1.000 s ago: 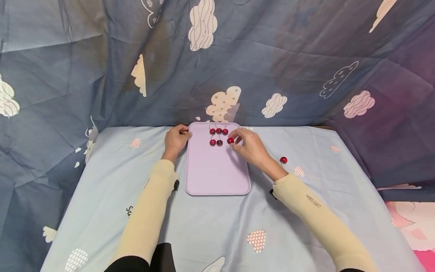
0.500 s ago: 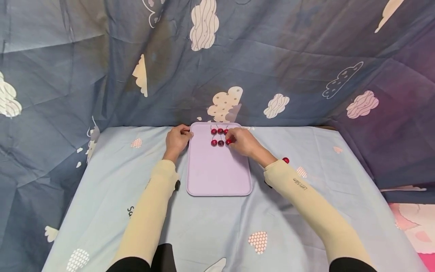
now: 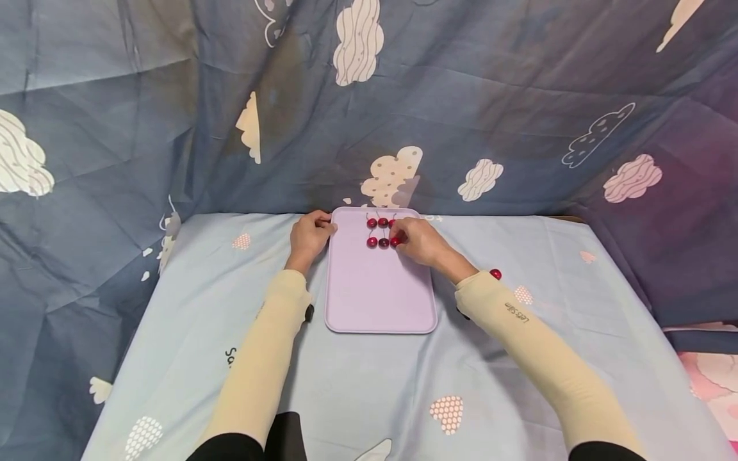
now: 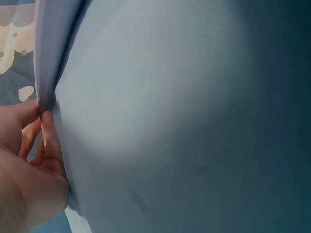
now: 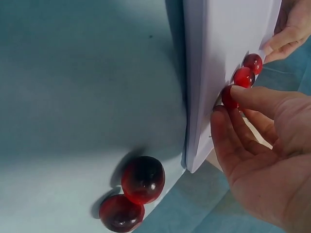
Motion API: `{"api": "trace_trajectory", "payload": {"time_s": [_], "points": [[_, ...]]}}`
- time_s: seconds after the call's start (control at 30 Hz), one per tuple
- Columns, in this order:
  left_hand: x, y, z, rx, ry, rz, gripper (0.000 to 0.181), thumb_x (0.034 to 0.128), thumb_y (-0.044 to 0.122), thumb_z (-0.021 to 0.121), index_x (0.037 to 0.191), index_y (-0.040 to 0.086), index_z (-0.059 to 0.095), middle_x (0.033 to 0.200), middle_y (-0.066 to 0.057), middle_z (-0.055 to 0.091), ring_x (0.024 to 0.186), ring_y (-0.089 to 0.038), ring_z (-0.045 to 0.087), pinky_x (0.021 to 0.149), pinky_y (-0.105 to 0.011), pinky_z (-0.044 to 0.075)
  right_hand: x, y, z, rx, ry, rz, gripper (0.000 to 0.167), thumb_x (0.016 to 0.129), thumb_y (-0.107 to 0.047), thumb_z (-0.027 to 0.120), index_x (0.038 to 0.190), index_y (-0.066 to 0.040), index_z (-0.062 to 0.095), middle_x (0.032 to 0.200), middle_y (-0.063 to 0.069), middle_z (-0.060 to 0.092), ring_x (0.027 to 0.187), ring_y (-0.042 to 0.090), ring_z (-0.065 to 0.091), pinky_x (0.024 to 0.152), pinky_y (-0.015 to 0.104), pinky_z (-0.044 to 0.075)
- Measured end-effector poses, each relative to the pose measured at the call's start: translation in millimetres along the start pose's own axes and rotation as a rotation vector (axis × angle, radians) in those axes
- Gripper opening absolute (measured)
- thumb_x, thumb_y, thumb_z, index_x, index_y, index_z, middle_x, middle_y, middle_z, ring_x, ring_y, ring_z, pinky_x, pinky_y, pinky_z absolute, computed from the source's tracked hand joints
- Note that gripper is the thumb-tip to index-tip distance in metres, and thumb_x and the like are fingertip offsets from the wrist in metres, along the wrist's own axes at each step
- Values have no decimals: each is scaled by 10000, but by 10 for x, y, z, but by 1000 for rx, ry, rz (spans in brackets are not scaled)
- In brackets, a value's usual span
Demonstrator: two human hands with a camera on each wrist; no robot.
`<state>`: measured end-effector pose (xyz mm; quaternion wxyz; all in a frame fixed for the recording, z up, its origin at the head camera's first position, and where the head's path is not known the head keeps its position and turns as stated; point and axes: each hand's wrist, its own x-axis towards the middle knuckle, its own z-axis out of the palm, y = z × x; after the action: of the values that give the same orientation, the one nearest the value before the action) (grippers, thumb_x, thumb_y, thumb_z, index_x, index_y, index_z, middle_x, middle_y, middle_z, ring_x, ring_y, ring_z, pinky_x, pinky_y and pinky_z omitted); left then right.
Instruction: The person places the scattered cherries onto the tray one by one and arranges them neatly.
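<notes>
Left hand (image 3: 309,238) pinches the left edge of the purple tray (image 3: 380,294) near its far corner. Right hand (image 3: 423,242) holds a red cherry (image 3: 394,242) between thumb and fingers, at the right end of the nearer row on the tray. Five other cherries (image 3: 371,242) lie there in two rows; two loose cherries (image 5: 143,179) rest on the blue cloth (image 3: 357,384), right of the tray.

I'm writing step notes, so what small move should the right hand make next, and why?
The right hand should probably let go of the pinched cherry, since it already appears lined up with two other cherries on the tray, whose edge the left hand holds.
</notes>
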<state>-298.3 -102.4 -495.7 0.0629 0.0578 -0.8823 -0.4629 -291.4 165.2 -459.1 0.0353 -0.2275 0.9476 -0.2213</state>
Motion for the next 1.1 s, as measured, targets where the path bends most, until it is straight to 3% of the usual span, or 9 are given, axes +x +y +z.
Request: {"api": "trace_trajectory", "payload": {"time_s": [0.13, 0.4, 0.53, 0.67, 0.8, 0.9, 0.97, 1.1], "points": [[-7, 0, 0, 5, -7, 8, 235, 984, 185, 748, 1177, 52, 764, 1118, -148, 769, 1058, -312, 709, 1019, -447, 527, -22, 8, -9, 23, -4, 10, 227, 854, 49, 743, 1057, -52, 738, 1064, 129, 765, 1030, 288, 730, 958, 455, 563], [-16, 15, 7, -12, -13, 4, 237, 979, 191, 750, 1172, 54, 766, 1107, -145, 772, 1046, -307, 708, 1012, -443, 529, -233, 22, -134, 7, -12, 10, 484, 864, 54, 657, 1341, -25, 646, 1304, 192, 677, 1165, 358, 704, 1020, 515, 565], [-12, 3, 5, -15, -11, -6, 238, 985, 192, 747, 1182, 60, 763, 1118, -143, 767, 1048, -301, 702, 1012, -444, 533, -443, 45, -236, 60, 38, 15, 513, 880, 16, 601, 1385, -74, 629, 1367, 175, 638, 1209, 357, 678, 1001, 527, 570], [-4, -10, 2, -11, -7, 3, 239, 989, 188, 742, 1189, 58, 762, 1120, -148, 767, 1046, -306, 701, 1009, -450, 534, -656, 128, -280, 127, 151, 37, 507, 923, -9, 510, 1405, -106, 635, 1427, 143, 625, 1243, 341, 667, 984, 532, 575], [12, -17, -5, 2, -4, 6, 231, 990, 186, 741, 1182, 60, 764, 1119, -149, 769, 1047, -308, 702, 1014, -450, 531, -828, 241, -265, 235, 303, 104, 352, 1051, -125, 488, 1340, -113, 689, 1367, 109, 672, 1212, 276, 661, 953, 436, 558], [18, -23, -8, 15, 5, 5, 218, 985, 183, 746, 1165, 61, 768, 1114, -150, 773, 1050, -308, 710, 1018, -450, 528, -955, 327, -226, 316, 376, 173, 331, 1122, -296, 486, 1276, -112, 714, 1239, 125, 723, 1079, 249, 697, 882, 310, 555], [17, -23, -8, 28, 7, 7, 214, 982, 186, 748, 1157, 64, 771, 1111, -148, 778, 1053, -309, 716, 1020, -449, 527, -1040, 372, -192, 360, 385, 206, 360, 1131, -336, 481, 1256, -94, 715, 1156, 164, 744, 981, 263, 738, 815, 266, 586], [22, -19, -2, 39, 0, 11, 219, 982, 197, 749, 1159, 72, 773, 1112, -143, 783, 1059, -307, 721, 1025, -446, 527, -1182, 411, -131, 413, 373, 249, 309, 1122, -242, 506, 1244, -39, 705, 1052, 220, 766, 827, 343, 772, 665, 280, 619]]}}
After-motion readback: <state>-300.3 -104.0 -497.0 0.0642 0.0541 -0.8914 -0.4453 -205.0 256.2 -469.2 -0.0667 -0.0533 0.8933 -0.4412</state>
